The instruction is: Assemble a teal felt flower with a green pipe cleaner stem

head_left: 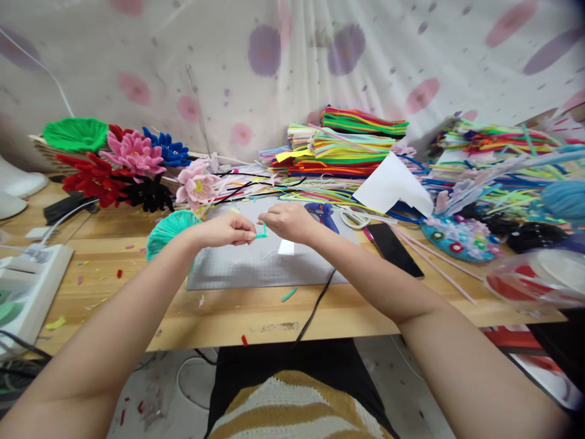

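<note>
Above the grey cutting mat (pixel 256 271), my left hand (pixel 226 230) pinches one end of a short teal pipe cleaner (pixel 262 235). The pipe cleaner is bent at a sharp corner, its other end rising toward my right hand (pixel 287 221), whose fingers are closed on it. A round teal pipe-cleaner piece (pixel 171 231) rests just left of my left hand, partly behind the wrist. Below my right hand, a small white paper (pixel 286 247) lies on the mat. A blue glue gun (pixel 323 214) sits behind my right forearm.
Pipe-cleaner flowers (pixel 134 155) stand at the back left. Bundles of coloured pipe cleaners (pixel 342 152) are stacked at the back. Scissors (pixel 354 217) and a black phone (pixel 395 250) lie right of the mat. A black cable (pixel 315 308) crosses the front edge; a power strip (pixel 50 286) is left.
</note>
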`<state>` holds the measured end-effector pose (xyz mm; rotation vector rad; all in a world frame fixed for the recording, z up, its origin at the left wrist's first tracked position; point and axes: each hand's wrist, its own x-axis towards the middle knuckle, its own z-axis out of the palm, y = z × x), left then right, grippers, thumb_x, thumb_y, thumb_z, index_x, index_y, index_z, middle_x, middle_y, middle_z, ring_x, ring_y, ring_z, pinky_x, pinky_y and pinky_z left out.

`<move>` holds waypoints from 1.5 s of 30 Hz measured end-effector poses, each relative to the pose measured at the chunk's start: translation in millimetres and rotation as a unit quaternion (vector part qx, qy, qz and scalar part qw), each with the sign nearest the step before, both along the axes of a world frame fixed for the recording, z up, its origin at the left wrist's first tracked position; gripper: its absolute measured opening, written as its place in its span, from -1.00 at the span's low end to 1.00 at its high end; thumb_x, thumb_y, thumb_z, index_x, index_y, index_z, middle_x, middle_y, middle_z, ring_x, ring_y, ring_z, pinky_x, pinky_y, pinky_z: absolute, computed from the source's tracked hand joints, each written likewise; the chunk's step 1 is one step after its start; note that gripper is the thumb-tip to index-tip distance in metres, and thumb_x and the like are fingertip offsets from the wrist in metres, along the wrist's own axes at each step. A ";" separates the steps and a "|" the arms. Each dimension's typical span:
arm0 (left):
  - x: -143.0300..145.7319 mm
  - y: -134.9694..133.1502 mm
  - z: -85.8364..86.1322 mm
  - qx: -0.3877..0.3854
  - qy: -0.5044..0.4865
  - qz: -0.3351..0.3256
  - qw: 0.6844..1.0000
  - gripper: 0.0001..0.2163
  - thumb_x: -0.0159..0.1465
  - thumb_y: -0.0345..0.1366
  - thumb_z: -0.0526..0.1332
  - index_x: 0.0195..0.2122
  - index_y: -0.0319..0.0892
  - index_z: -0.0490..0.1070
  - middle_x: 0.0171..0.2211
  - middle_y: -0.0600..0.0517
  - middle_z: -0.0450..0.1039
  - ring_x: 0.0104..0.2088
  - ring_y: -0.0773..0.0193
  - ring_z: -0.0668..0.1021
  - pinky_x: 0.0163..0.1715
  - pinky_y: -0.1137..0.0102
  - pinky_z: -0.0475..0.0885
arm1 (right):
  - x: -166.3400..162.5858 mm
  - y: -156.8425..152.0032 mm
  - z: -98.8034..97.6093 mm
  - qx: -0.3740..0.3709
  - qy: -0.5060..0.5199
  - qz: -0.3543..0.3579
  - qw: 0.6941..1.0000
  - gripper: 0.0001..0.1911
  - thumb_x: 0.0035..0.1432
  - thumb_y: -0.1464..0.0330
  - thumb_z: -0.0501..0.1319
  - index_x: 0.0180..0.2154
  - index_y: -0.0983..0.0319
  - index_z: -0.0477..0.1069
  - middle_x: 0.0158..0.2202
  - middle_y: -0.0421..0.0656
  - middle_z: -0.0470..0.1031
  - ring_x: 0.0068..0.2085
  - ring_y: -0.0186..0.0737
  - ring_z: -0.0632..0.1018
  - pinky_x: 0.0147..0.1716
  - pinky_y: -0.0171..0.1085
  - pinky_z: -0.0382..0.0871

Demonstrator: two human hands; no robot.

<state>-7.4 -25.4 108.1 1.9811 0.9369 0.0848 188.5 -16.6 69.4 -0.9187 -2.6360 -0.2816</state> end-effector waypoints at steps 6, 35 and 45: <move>3.3 4.2 8.3 0.153 0.166 0.039 0.973 -0.82 0.05 -0.23 0.09 -0.53 -0.20 0.41 -0.59 0.08 0.37 -0.58 0.39 0.32 -0.58 0.49 0.12 | 3.4 -3.9 12.2 0.043 -0.023 0.009 0.999 -0.62 0.25 0.34 -0.10 -0.34 0.26 0.47 -0.46 -0.10 0.45 -0.40 -0.30 0.35 -0.47 -0.28 -0.02; 25.7 -19.2 -23.6 0.267 -0.123 0.206 0.933 -0.80 0.12 -0.16 0.14 -0.44 -0.20 0.30 -0.59 0.14 0.21 -0.56 0.43 0.25 -0.54 0.48 0.14 | -13.1 -15.5 -32.1 0.007 0.117 -0.101 0.988 -0.64 0.23 0.35 -0.06 -0.46 0.29 0.42 -0.48 -0.11 0.48 -0.41 -0.34 0.43 -0.45 -0.35 0.09; 36.6 -22.1 -26.5 0.393 -0.098 0.237 0.883 -0.88 0.13 -0.24 0.14 -0.38 -0.17 0.36 -0.50 0.09 0.39 -0.48 0.36 0.39 -0.44 0.44 0.24 | -23.2 -15.2 -37.8 -0.014 0.166 -0.104 0.981 -0.69 0.21 0.35 -0.02 -0.40 0.31 0.46 -0.43 -0.07 0.51 -0.38 -0.31 0.47 -0.42 -0.36 0.16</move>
